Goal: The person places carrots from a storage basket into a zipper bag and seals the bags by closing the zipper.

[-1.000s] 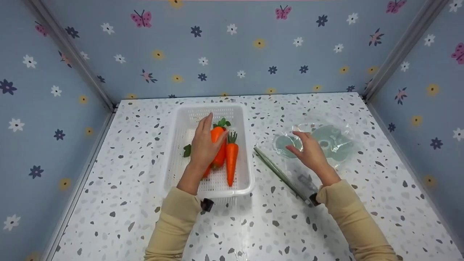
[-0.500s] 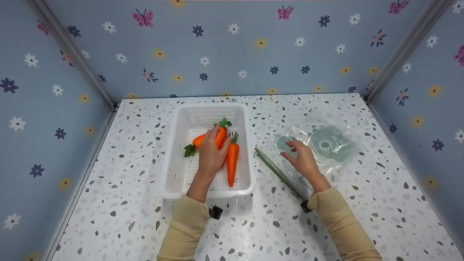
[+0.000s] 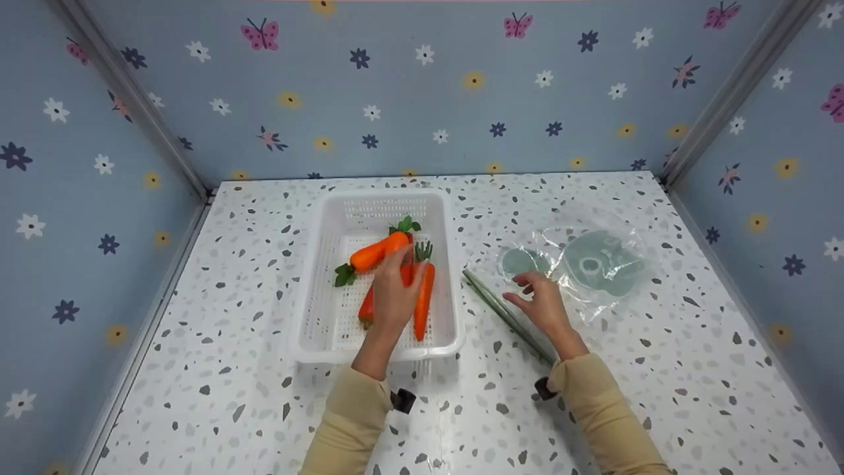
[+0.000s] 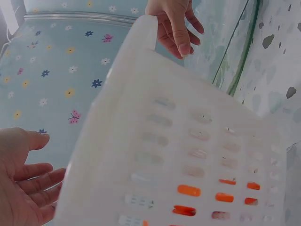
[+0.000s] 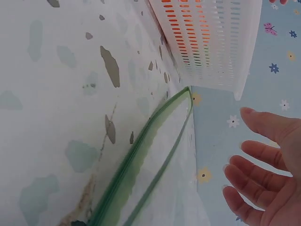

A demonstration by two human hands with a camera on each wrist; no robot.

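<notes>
Carrots fill my attention first: three of them lie in the white basket (image 3: 316, 284) on the speckled table (image 3: 231, 369). One carrot (image 3: 370, 254) lies crosswise toward the far end, its leaves pointing to the left. A second carrot (image 3: 423, 300) lies lengthwise along the basket's right side, leaves toward the far wall. A darker third carrot (image 3: 366, 307) pokes out from under my left hand (image 3: 394, 297), tip toward me.

My left hand hangs over the middle of the basket, fingers fairly straight and reaching toward the crosswise carrot; from the head view I cannot tell whether the fingertips touch it. In the left wrist view the palm is spread with the fingers relaxed and nothing held in them, and orange shows through the slots of the basket wall.

My right hand (image 3: 544, 305) is open too, fingers loosely spread, poised over the near edge of a clear plastic bag (image 3: 597, 260) that lies flat on the table to the right of the basket. The bag's green zip strip (image 3: 504, 313) runs diagonally just beside the hand, between it and the basket. The right wrist view shows the fingers apart and holding nothing, with the green strip lying below them.
</notes>
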